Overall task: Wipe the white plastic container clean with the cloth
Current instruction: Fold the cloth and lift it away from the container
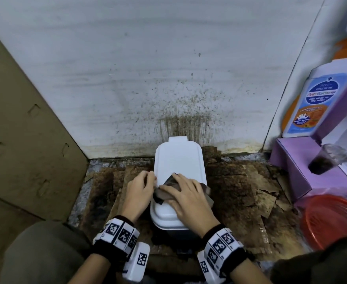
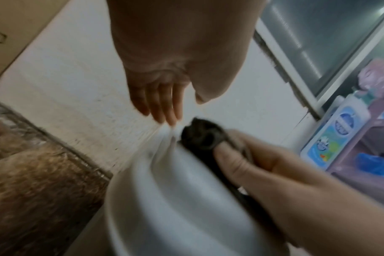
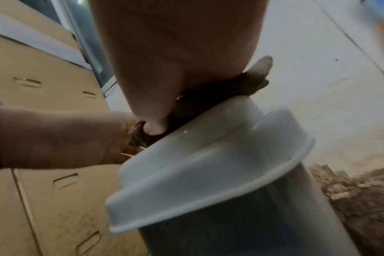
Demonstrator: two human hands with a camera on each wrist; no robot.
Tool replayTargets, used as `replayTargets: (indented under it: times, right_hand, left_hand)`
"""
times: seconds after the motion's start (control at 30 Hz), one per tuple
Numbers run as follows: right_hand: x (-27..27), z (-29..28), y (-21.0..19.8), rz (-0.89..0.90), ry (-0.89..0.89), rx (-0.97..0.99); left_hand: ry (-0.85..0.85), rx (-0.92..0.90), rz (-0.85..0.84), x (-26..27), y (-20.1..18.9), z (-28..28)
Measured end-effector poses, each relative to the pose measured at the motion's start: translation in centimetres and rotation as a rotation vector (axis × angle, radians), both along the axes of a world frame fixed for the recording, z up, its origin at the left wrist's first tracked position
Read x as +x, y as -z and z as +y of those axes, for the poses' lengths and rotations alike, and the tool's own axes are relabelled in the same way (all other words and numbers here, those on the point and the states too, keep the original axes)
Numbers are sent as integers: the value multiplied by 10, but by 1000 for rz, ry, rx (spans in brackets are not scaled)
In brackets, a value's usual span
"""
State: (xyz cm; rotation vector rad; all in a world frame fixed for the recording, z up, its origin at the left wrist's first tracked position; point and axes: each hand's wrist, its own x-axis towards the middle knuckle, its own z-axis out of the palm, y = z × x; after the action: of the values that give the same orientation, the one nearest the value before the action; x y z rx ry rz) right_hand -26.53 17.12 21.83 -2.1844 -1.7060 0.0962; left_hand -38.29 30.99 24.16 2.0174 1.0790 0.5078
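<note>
The white plastic container (image 1: 178,160) stands upright on the floor with its lid on, close to the stained wall. My right hand (image 1: 180,189) lies on the near half of the lid. Its fingers bend over a dark folded cloth (image 1: 169,181), and its thumb digs into the cloth (image 3: 257,78) in the right wrist view. Cloth ends stick out on both sides of the hand. My left hand (image 1: 146,181) rests against the lid's left edge, fingers (image 2: 162,107) nearly straight and touching the container (image 2: 164,199) beside the cloth (image 2: 200,136).
Stained, torn cardboard sheets (image 1: 240,191) cover the floor around the container. A brown cardboard box (image 1: 24,130) stands at the left. At the right are a purple box (image 1: 304,171), a wash bottle (image 1: 316,103), a cup of dark liquid (image 1: 328,160) and a red basket (image 1: 332,220).
</note>
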Motion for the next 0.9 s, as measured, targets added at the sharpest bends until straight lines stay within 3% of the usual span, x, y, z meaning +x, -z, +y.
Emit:
replayTargets:
  times: [0.1, 0.23, 0.3, 0.43, 0.53, 0.73, 0.9]
  right_hand:
    - [4, 1, 3, 21, -111, -28]
    - [15, -10, -8, 211, -168, 18]
    - [18, -19, -9, 225, -86, 78]
    - [24, -43, 3, 207, 265, 215]
    - [26, -60, 12, 256, 383, 250]
    - [16, -69, 10, 787, 481, 378]
    - [17, -71, 11, 889, 507, 445]
  left_hand:
    - [57, -30, 107, -9, -2, 1]
    - [71, -9, 129, -8, -5, -5]
    - [97, 8, 159, -6, -5, -9]
    - [164, 74, 287, -4, -5, -17]
    - [191, 78, 313, -3, -6, -21]
    - [149, -34, 281, 1, -4, -21]
    - [196, -13, 224, 4, -7, -23]
